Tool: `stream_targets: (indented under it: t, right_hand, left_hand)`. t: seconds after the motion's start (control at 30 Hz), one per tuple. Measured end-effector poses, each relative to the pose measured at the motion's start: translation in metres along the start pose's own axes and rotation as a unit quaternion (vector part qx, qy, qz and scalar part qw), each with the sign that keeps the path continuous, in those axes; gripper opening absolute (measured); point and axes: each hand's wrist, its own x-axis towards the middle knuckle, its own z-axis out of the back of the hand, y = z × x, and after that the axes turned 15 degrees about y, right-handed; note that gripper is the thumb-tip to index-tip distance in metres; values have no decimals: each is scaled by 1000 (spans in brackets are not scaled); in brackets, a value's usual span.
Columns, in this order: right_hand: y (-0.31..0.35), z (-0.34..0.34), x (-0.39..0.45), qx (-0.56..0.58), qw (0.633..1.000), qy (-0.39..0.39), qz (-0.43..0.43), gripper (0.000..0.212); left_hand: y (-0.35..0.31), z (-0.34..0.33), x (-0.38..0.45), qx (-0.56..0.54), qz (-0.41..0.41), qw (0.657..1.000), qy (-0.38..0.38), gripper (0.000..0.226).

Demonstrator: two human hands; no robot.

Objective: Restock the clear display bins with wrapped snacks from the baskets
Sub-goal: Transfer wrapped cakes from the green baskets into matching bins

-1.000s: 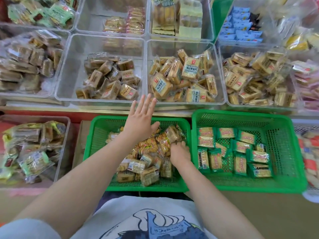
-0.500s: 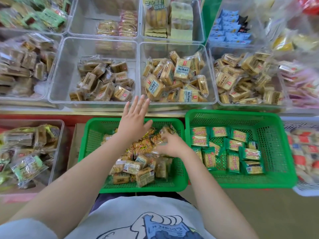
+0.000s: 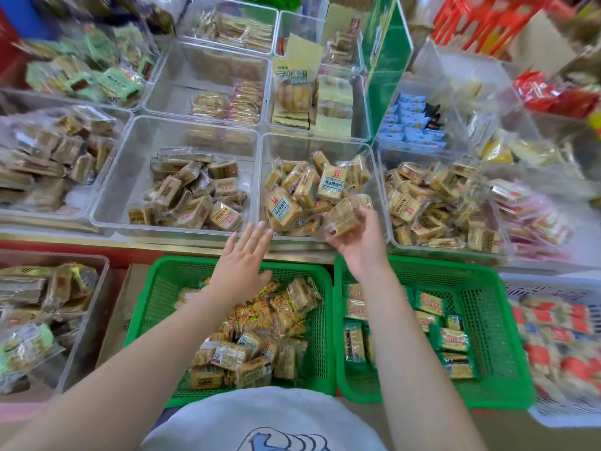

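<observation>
My right hand is raised over the front edge of the middle clear bin and grips a clear-wrapped tan snack pack. That bin holds several tan packs with blue labels. My left hand hovers flat with fingers spread above the back rim of the left green basket, holding nothing. The left green basket contains a heap of yellow and tan wrapped snacks. The right green basket holds several green-wrapped packs.
Clear bins of brown-labelled packs flank the middle bin: one to the left, one to the right. More bins stand behind. A low clear bin sits at the left, a white basket at the right.
My right hand has lifted out of the left green basket with a snack pack and moved up to the middle clear bin. My left hand stays spread over the basket. The view has tilted up.
</observation>
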Motion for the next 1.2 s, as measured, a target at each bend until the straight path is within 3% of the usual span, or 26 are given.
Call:
stream_targets:
  t: [0.07,0.1,0.2,0.27,0.4,0.53,0.63,0.77,0.9,1.0,1.03,1.1,1.2]
  right_hand:
    - [12,0,18,-218,968,-105,64,48]
    - [13,3,28,-351,923,-137,78,51]
    - [-1,21,54,-656,746,-114,-9,65]
    - [-19,29,59,-711,697,-87,-34,77]
    - [-44,23,54,-710,701,-66,4,80]
    - [-36,28,71,-717,694,-37,44,59]
    - [-27,36,88,-747,663,-46,25,54]
    - [-26,17,90,-742,667,-63,-18,57]
    - [-45,-16,55,-731,673,-70,86,52]
    - [-73,-24,17,-671,713,-71,190,21]
    - [-83,-24,7,-661,728,-52,176,15]
    - [-106,-18,-4,-669,741,-13,56,16]
    - [-141,2,-5,-702,694,6,-161,22]
  left_hand:
    - [-1,-1,0,3,5,1000,1,88]
    - [-1,-1,0,4,6,1000,1,88]
    - [-2,0,-1,5,7,1000,6,89]
    - [-3,1,-1,7,9,1000,9,89]
    - [-3,-2,-1,19,15,1000,13,92]
    - [-3,-3,-1,20,16,1000,15,94]
    - [-3,-2,-2,22,14,1000,18,94]
    - [-1,0,-3,31,14,999,29,94]
    - [0,-1,-2,35,10,999,33,97]
    - [1,0,-3,31,5,999,30,96]
    - [1,1,-4,24,1,999,30,95]
    - [2,3,-4,10,-9,1000,27,93]
    - [2,3,-3,1,-12,1000,19,94]
